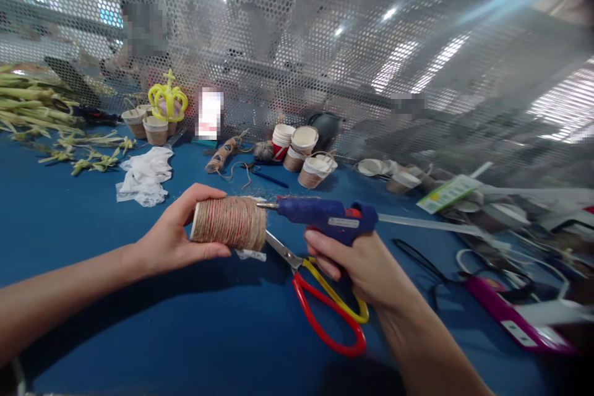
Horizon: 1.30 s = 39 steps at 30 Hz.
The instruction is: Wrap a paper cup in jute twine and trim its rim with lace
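Note:
My left hand (174,232) is wrapped round a paper cup (229,223) covered in coils of brown twine, with red showing between some turns. The cup lies sideways in the air, its white rim toward my left palm. My right hand (352,263) grips a blue hot glue gun (320,216) by its handle, and a pale glue stick (417,223) trails from its back. The gun's metal nozzle is at the cup's right end; whether it touches the twine I cannot tell. Beneath the gun, scissors (320,297) with red and yellow handles lie on the table.
Behind stand several twine-wrapped cups (312,176), a twine bundle (225,154) and a yellow crown (167,99). White lace (146,176) and green plant stalks (34,99) lie left. A purple power strip (515,312) with cables is at right. A perforated metal panel (278,31) closes the back.

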Available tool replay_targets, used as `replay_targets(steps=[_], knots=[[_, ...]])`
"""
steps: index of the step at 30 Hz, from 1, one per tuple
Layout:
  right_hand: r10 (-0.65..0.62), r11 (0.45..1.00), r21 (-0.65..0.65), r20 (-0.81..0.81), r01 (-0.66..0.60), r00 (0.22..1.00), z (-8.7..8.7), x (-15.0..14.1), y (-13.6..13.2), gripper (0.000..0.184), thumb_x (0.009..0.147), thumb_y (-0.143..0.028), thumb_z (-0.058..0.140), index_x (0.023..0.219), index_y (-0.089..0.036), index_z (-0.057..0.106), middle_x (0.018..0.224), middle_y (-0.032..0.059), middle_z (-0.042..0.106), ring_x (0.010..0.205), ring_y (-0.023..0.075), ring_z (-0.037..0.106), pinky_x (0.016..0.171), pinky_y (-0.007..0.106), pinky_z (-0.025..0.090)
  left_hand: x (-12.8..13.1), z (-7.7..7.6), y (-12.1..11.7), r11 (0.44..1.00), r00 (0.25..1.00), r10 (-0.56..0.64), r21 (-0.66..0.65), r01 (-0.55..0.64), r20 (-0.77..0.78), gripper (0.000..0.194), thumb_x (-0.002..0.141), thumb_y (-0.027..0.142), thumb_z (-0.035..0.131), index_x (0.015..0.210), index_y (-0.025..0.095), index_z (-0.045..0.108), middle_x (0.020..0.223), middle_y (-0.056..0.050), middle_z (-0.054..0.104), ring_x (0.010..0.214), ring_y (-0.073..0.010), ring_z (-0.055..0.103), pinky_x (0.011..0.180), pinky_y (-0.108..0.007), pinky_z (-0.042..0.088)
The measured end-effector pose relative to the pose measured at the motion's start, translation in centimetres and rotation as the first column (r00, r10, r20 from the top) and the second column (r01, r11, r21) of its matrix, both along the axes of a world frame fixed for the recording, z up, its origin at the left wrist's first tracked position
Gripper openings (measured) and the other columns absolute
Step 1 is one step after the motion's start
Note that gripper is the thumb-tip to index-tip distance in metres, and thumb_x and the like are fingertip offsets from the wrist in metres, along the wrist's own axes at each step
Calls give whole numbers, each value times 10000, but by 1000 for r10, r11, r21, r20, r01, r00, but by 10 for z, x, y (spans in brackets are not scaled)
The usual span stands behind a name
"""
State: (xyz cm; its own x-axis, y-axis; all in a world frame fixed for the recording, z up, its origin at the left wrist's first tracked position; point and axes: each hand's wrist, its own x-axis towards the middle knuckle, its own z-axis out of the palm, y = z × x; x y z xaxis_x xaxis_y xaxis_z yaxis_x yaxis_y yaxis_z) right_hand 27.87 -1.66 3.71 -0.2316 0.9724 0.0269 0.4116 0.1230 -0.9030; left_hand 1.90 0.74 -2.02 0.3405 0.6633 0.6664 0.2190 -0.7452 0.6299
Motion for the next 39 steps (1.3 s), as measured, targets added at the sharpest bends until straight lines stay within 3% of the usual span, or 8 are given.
replay_targets(steps=[15, 27, 35, 39], knots=[[-13, 998, 57, 128, 6, 992, 3, 1, -2, 392, 797, -351, 524, 467, -188, 390, 369, -64, 367, 362, 54, 320, 393, 215, 288, -1, 0, 2, 995, 999, 30, 93, -26, -37, 576, 683, 332, 709, 1166, 256, 405, 1056, -58, 495, 973, -214, 514, 840, -356, 441], [-50, 997, 65, 168, 39, 985, 3, 0, -3, 413, 786, -389, 537, 451, -190, 400, 373, -51, 382, 376, 68, 338, 423, 233, 323, 0, 4, 1, 993, 999, 3, 116, 3, -47, 575, 680, 321, 713, 1163, 271, 405, 1058, -67, 492, 980, -227, 491, 859, -394, 424], [-40, 998, 58, 175, 30, 984, 4, -1, -4, 428, 791, -393, 525, 441, -194, 379, 375, -54, 363, 367, 64, 323, 393, 225, 299, -2, 0, 2, 998, 997, 37, 62, -33, -63, 564, 686, 335, 705, 1152, 261, 396, 1070, -67, 482, 990, -226, 496, 866, -386, 426], [-27, 998, 52, 172, 18, 985, 4, -1, -6, 433, 786, -399, 527, 437, -195, 373, 376, -54, 367, 362, 64, 332, 390, 223, 302, -1, 0, 0, 998, 997, 61, -25, -62, -40, 546, 679, 330, 707, 1126, 240, 407, 1045, -60, 503, 947, -211, 534, 817, -346, 459]])
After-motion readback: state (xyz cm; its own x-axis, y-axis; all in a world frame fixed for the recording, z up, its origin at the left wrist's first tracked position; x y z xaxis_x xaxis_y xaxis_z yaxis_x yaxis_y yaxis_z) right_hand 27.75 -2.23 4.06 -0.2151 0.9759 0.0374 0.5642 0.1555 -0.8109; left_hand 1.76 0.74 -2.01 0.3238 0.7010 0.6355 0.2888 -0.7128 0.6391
